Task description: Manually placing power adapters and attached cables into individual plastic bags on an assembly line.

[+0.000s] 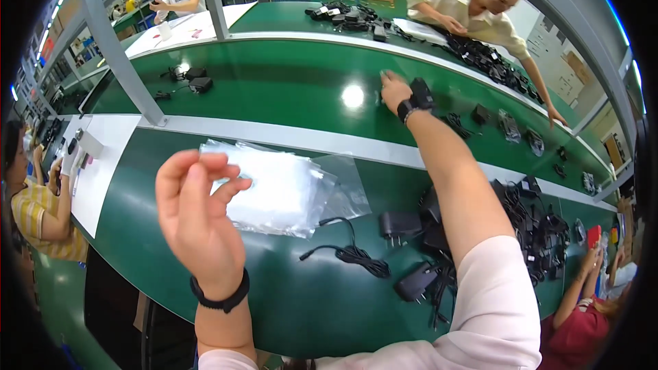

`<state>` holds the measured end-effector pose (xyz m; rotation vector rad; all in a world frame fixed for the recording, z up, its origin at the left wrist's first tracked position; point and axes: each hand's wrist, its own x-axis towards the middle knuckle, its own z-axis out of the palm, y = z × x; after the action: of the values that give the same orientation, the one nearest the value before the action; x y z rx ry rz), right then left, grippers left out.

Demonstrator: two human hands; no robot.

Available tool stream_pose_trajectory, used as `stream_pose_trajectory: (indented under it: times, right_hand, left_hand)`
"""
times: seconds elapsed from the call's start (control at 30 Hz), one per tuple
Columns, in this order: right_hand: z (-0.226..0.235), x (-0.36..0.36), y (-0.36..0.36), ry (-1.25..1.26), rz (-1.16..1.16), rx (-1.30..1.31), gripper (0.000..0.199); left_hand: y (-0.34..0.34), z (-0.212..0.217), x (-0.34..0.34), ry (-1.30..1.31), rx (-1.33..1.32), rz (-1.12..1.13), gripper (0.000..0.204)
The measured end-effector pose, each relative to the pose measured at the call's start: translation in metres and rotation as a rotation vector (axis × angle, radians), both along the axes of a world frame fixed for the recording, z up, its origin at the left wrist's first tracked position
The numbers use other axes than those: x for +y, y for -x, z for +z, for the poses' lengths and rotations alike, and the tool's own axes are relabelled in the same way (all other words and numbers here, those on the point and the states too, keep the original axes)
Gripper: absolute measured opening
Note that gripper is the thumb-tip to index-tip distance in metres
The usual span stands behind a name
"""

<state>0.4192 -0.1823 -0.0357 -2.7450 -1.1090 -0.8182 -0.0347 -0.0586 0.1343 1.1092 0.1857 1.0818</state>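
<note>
My left hand (200, 216) is raised over the near bench with its fingers loosely curled and apart. Nothing shows in it. Beneath it lies a stack of clear plastic bags (274, 188). My right hand (395, 92) reaches across to the green belt, its fingers drawn together; a clear glint shows at the fingertips, but what they grip is hard to make out. Just right of that hand sits a black power adapter (421, 92). On the bench, a coiled black cable (360, 258) lies by the bags, beside another black adapter (401, 225) with metal prongs.
A heap of black adapters and cables (531, 226) covers the bench's right side. Several packed pieces (508, 127) lie along the belt. A grey rail (308, 138) divides bench from belt, and a metal post (120, 48) rises at left. A co-worker's arm (538, 82) reaches in opposite.
</note>
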Motion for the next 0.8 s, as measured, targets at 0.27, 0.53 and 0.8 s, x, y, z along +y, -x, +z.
stream_pose_trajectory:
  times: [0.27,0.53,0.8]
  right_hand:
    - [0.054,0.001,0.008,-0.309,-0.087,0.422,0.052]
    - [0.039,-0.166,-0.009,0.267,-0.418,0.666,0.048]
    - [0.213,-0.124,0.09,-0.305,0.021,0.655,0.023]
  left_hand:
    - [0.014,0.001,0.007,-0.082,-0.1,-0.041,0.019]
    - [0.014,0.011,-0.002,-0.117,-0.174,-0.079,0.021]
    - [-0.018,-0.025,-0.023,0.344,0.187,-0.586,0.019]
